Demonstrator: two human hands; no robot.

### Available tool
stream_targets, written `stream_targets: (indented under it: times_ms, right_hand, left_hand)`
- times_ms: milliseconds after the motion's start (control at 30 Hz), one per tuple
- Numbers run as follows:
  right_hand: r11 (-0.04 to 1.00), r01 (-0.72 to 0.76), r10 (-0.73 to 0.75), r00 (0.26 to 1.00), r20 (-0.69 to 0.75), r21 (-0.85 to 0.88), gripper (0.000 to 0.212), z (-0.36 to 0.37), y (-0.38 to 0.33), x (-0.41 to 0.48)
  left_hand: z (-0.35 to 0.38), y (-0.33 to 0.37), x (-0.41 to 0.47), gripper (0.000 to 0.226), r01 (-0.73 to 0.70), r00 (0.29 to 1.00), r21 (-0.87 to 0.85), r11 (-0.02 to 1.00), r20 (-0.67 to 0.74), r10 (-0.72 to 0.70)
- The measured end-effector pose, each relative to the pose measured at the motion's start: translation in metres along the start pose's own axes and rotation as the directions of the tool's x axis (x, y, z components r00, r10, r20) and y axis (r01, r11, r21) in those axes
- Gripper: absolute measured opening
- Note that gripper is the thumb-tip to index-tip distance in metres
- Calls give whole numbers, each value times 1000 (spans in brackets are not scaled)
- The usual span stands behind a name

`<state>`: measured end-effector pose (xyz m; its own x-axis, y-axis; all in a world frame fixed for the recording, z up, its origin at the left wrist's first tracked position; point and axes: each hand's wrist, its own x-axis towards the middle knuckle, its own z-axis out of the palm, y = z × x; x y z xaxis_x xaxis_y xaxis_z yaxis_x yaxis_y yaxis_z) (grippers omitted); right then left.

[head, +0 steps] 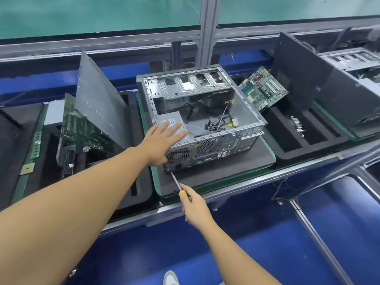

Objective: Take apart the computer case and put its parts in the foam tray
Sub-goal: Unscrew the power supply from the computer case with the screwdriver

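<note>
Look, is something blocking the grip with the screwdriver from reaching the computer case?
Nothing visible does. The right grip holds the screwdriver, and its tip already meets the computer case at the lower rear corner.

Bench: long line bench, silver metal rails, blue deck, runs L to R across the room.
Centre: flat green-edged pallet w/ black mat top, at the near rail.
Left: black foam tray w/ cut slots, just beside centre pallet.
Right: second black slotted foam tray, touching centre pallet's R edge.
Far R: another green-edged pallet, partly out of view.
</note>
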<state>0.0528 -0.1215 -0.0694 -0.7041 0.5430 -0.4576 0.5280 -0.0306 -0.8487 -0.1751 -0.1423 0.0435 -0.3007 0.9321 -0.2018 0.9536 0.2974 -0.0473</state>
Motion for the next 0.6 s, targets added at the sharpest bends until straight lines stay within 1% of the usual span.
stream_targets:
  times_ms: [200, 600]
  right_hand:
    - [1000, -13, 14, 1000, -27, 23, 34, 6, -6, 8]
    - [998, -33, 34, 999, -27, 60, 33, 7, -8, 7]
  left_hand:
    - [-2, 1, -2, 118, 3, 1000, -69, 998, 6, -2]
    - [-5, 2, -4, 114, 6, 1000, -95, 995, -1, -6]
